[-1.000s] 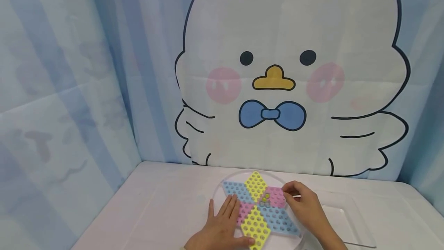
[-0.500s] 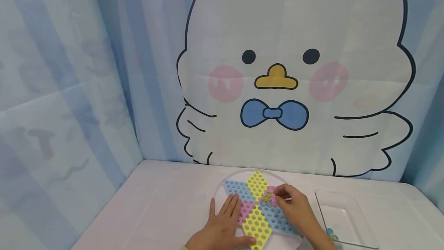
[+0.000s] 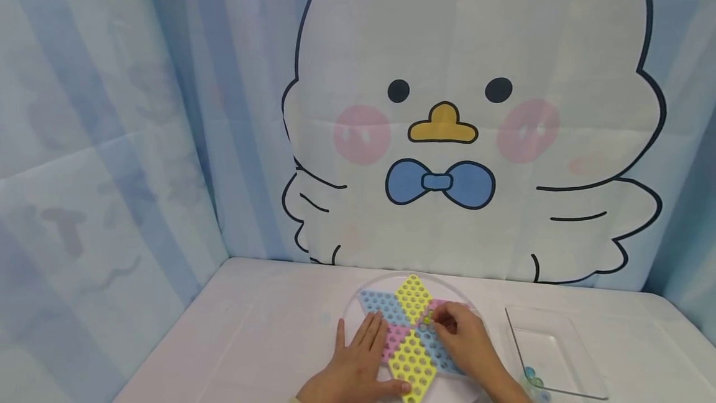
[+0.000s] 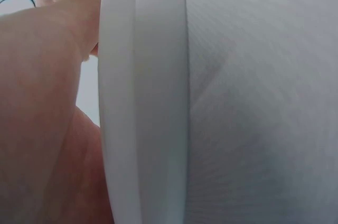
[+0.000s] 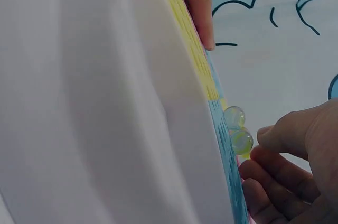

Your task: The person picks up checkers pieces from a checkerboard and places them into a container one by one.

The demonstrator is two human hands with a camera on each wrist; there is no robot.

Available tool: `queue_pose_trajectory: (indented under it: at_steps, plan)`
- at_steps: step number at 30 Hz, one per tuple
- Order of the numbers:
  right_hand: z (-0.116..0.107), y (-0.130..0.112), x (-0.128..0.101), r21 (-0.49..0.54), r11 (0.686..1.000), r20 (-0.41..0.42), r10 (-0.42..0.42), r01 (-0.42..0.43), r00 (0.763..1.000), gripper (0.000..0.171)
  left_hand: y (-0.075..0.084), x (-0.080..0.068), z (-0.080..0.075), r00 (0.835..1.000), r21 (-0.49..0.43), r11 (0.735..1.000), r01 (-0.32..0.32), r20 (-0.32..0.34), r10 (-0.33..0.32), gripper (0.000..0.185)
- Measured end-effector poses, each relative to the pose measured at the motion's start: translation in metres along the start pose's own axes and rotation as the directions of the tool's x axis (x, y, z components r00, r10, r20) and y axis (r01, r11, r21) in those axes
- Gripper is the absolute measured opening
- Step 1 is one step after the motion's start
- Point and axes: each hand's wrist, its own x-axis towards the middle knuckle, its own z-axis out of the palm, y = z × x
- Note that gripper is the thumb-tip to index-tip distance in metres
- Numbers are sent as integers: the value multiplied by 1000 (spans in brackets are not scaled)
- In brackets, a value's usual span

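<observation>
A round board point(image 3: 414, 359) with a yellow, blue and pink star full of holes lies on the table. My left hand point(image 3: 358, 359) rests flat on its left side, fingers straight and the thumb over the front yellow point. My right hand point(image 3: 468, 341) is over the right pink section, thumb and index finger drawn together, pinching at a marble beside several glass marbles point(image 3: 427, 320) seated there. In the right wrist view, two clear marbles point(image 5: 242, 142) stand right by the fingertips, one with a yellow-green swirl. The left wrist view shows mostly the board's white rim point(image 4: 142, 102).
A clear rectangular tray point(image 3: 578, 353) stands to the right of the board, with several marbles point(image 3: 536, 380) at its near left corner. Behind the white table point(image 3: 252, 322) hangs a curtain point(image 3: 447, 235) with a cartoon bird; another covers the left side.
My right hand has moved left across the pink section, from its outer edge in to the seated marbles, uncovering the tray's near left corner. My left hand has stayed in place.
</observation>
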Motion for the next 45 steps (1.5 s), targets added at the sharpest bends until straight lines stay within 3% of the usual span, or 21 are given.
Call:
queue_pose_trajectory:
  at_steps: [7,13,22,29,37,45]
  plan:
    - [3,2,-2,22,997,-44,-77,78,996,18,2,-1,-4,1000,6,1000,-18,-14,18,109]
    - [9,5,-4,12,983,-95,-183,185,979,23,1,-3,-4,999,9,1000,-28,-32,29,109]
    - [12,5,-4,-10,976,-127,-216,217,968,25,0,-1,-4,1000,-11,1000,-18,-19,17,111]
    - [10,2,-6,-10,982,-122,-190,190,974,24,1,0,-2,1000,-17,1000,9,7,-9,111]
    - [2,-2,-5,-20,995,-69,-101,100,992,20,1,1,-1,1000,-13,1000,15,8,-15,111]
    - [-8,-1,-4,-38,997,-74,-66,64,995,16,1,0,0,1000,-5,1000,10,-3,-10,111]
